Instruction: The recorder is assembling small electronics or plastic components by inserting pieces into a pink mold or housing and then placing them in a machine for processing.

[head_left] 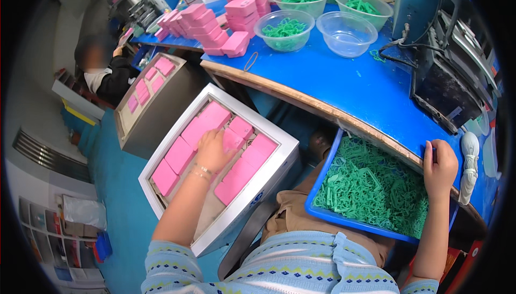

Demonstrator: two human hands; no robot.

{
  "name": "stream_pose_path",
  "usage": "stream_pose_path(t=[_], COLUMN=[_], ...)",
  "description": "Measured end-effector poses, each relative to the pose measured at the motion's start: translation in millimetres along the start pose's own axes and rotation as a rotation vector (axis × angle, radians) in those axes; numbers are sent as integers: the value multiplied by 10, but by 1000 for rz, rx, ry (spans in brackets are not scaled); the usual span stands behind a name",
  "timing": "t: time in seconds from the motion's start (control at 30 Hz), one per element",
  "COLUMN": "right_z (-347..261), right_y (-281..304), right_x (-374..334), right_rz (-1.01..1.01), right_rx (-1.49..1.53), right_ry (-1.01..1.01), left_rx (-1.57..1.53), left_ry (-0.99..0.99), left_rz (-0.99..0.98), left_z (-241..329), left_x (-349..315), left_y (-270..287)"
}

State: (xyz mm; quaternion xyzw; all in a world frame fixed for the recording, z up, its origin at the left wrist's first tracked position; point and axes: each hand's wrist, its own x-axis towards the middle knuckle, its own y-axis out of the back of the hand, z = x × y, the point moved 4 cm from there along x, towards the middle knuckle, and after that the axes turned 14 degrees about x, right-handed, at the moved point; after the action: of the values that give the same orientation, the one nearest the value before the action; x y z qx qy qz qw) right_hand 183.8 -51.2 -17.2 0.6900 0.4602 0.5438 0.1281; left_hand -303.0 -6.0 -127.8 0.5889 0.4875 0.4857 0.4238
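Note:
My left hand (213,153) reaches into a white box (288,144) holding several small pink boxes in rows. Its fingers are closed on a pink box (232,140) in the middle row, beside a long pink row (180,155) on the left and another pink stack (242,173) on the right. My right hand (442,166) rests by the table edge with its fingers curled in, and I see nothing in them. Below it, a blue tray (310,200) full of tangled green plastic pieces (371,186) lies across my lap.
The blue table (322,84) bears pink box stacks (207,28), clear bowls of green pieces (285,33), an unfilled clear bowl (346,36) and a black machine (451,63). A white bundle (469,160) lies right. Another person (110,76) sits at far left behind a second carton (156,117).

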Motion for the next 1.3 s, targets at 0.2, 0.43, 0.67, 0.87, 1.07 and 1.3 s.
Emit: stream_pose_path(t=[0.2,0.43,0.67,0.87,1.07,1.3], right_z=[-71,-32,-501,-531,-358,-365], right_y=[-1,102,-304,-259,-58,188], right_x=[26,-23,-239,-314,-469,-177], right_rz=[23,59,-454,-316,-345,-471], right_rx=[-7,140,1655,1980,1429,880], right_ry=[74,36,-452,-863,-546,-175], left_rx=[-115,-408,-349,-955,-1327,-1715], left_ry=[239,251,-470,-958,-1090,-787], left_rz=[-191,300,764,459,-148,-461], left_z=[225,501,2005,2854,3179,3181], left_x=[465,167,-6,12,110,46], left_y=[-342,53,1678,1954,1840,1823])
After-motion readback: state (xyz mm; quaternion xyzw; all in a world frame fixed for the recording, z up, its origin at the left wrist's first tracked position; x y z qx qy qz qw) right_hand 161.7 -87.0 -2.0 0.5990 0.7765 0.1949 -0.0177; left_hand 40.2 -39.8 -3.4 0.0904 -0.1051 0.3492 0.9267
